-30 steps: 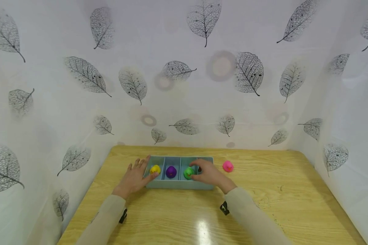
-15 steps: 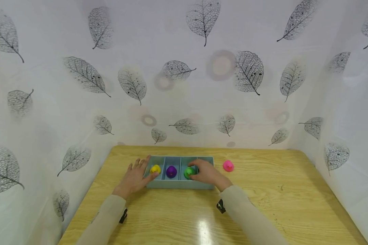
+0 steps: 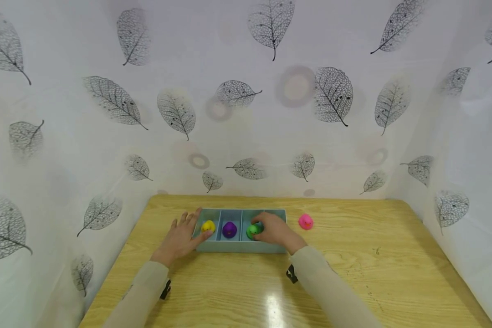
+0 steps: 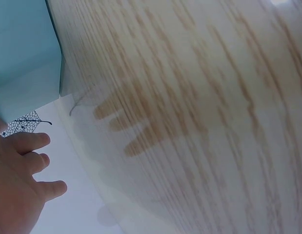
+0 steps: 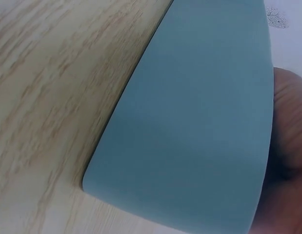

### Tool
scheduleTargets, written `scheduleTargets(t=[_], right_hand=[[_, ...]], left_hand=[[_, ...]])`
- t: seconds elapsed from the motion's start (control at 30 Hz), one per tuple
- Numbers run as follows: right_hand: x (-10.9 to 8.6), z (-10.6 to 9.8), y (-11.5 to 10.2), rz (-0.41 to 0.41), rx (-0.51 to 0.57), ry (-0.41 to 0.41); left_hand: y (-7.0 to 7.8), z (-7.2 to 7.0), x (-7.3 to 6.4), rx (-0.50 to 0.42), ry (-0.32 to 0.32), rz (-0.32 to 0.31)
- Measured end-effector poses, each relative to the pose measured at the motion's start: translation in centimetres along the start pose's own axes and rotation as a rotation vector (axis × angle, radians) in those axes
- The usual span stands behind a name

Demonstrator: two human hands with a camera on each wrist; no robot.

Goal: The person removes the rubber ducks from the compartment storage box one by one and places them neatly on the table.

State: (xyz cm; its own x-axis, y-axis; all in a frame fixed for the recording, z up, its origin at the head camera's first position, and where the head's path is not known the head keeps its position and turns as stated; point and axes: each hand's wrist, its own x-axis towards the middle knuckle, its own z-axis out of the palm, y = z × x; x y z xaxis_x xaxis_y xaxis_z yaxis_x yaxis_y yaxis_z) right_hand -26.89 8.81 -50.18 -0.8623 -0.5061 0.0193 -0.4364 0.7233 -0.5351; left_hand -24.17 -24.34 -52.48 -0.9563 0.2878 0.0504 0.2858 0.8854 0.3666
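A grey-blue divided tray (image 3: 239, 247) lies on the table in the head view. Its compartments hold a yellow toy duck (image 3: 207, 226), a purple toy duck (image 3: 229, 230) and a green toy duck (image 3: 252, 231), from left to right. My left hand (image 3: 179, 238) rests at the tray's left end, fingers spread, thumb reaching over the front rim beside the yellow duck. Reaching in from the right, my right hand (image 3: 276, 230) pinches the green duck between thumb and fingers, and covers most of the rightmost compartment. The right wrist view shows mainly the tray's outer wall (image 5: 185, 117).
A pink toy duck (image 3: 305, 222) sits on the wooden table (image 3: 352, 264), right of the tray. Behind and at both sides hangs a white leaf-print curtain (image 3: 246, 123).
My right hand and forearm have shifted slightly left, with the fingers still at the green duck. The left hand and the tray keep nearly the same place.
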Motion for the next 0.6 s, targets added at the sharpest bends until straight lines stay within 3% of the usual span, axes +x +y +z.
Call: scheduleTargets(t=[0.6], right_hand=[[0.32, 0.10, -0.16, 0.019, -0.039, -0.027]], left_hand=[[-0.17, 0.27, 0.03, -0.009, 0.017, 0.004]])
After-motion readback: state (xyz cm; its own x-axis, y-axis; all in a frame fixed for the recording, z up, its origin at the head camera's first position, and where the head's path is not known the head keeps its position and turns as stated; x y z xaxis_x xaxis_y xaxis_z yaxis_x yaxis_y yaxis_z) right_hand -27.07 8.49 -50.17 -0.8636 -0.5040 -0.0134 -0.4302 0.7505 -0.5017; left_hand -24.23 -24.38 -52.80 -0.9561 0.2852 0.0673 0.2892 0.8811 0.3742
